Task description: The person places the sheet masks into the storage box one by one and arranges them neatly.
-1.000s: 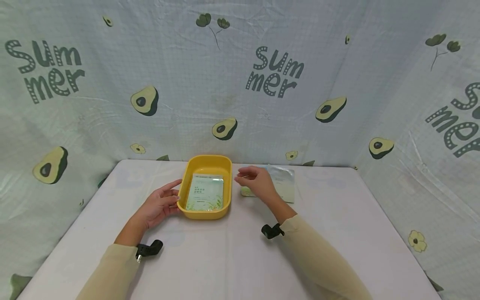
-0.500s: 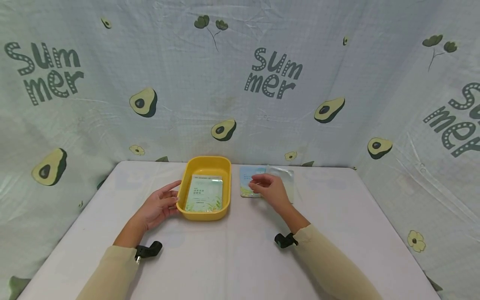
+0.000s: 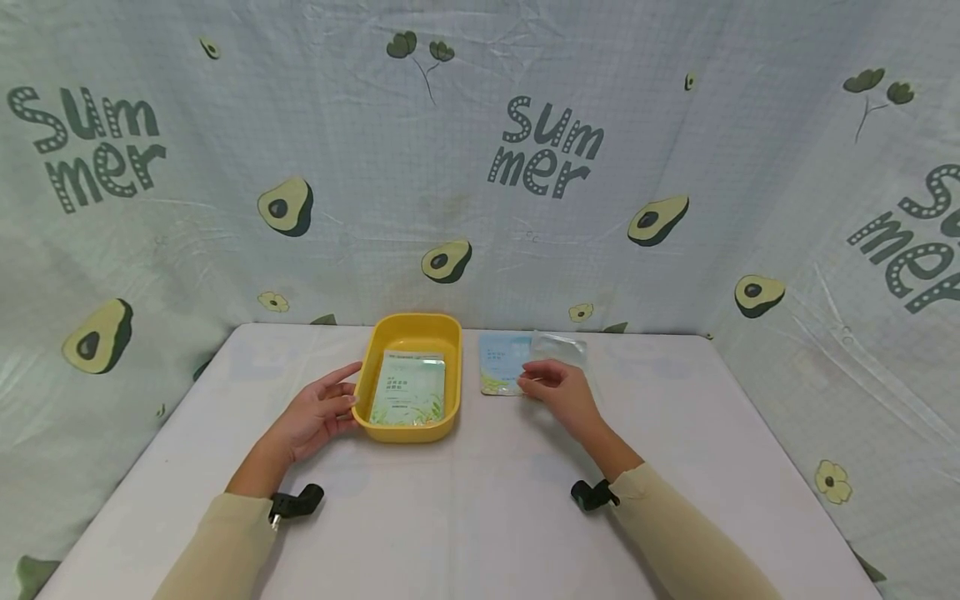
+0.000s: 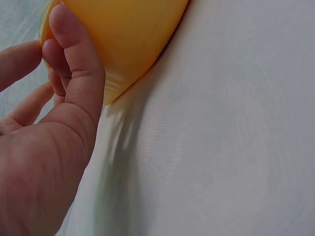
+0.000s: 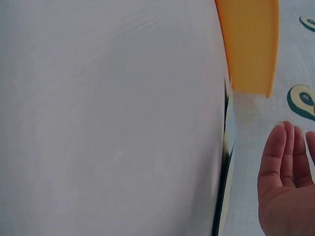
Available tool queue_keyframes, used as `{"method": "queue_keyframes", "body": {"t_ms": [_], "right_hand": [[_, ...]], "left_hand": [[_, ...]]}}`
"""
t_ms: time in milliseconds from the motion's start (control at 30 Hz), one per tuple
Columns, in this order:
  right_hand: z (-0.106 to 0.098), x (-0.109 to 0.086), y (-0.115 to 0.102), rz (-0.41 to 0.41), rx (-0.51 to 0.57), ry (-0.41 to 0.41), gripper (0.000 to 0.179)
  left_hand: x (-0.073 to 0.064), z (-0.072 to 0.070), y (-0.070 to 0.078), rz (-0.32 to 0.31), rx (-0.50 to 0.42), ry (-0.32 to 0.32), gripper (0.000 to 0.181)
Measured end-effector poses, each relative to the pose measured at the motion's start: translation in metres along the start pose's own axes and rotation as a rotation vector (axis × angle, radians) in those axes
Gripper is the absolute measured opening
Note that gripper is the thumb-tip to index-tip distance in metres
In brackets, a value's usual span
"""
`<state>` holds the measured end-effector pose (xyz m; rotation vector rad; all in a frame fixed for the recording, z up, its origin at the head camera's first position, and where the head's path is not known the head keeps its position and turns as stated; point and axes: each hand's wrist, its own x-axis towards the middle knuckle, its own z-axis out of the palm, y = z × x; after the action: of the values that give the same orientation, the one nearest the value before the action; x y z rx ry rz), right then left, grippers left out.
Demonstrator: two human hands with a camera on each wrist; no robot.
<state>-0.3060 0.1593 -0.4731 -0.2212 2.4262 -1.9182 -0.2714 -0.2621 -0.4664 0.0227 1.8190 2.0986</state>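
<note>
A yellow plastic tray (image 3: 408, 433) stands at the back of the white table, with a pale green printed sachet (image 3: 409, 388) lying flat inside. My left hand (image 3: 318, 417) is at its left side, thumb at the rim and fingers against the outer wall. In the left wrist view, the left fingertips (image 4: 64, 27) overlap the yellow wall. Right of the tray lie a light blue printed sachet (image 3: 501, 358) and a silvery sachet (image 3: 558, 347). Over their near edge hovers my right hand (image 3: 562, 392), fingers loosely bent with nothing between them; it partly covers both.
A white cloth (image 3: 450, 517) covers the table. Behind it hangs a pale curtain (image 3: 345, 150) printed with avocados and lettering. Small black wrist cameras (image 3: 297, 502) sit on both wrists.
My right hand has drawn back from beside the tray, moving right and toward me, uncovering most of the blue sachet. The left hand and tray keep their place.
</note>
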Motion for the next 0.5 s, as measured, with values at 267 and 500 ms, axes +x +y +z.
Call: {"method": "queue_keyframes", "body": {"t_ms": [267, 500], "right_hand": [[-0.018, -0.005, 0.004, 0.07, 0.031, 0.022, 0.042], [-0.035, -0.008, 0.004, 0.086, 0.001, 0.042, 0.047]], "left_hand": [[0.0, 0.0, 0.0, 0.003, -0.002, -0.006, 0.076], [0.001, -0.001, -0.001, 0.002, -0.009, -0.008, 0.076]]}}
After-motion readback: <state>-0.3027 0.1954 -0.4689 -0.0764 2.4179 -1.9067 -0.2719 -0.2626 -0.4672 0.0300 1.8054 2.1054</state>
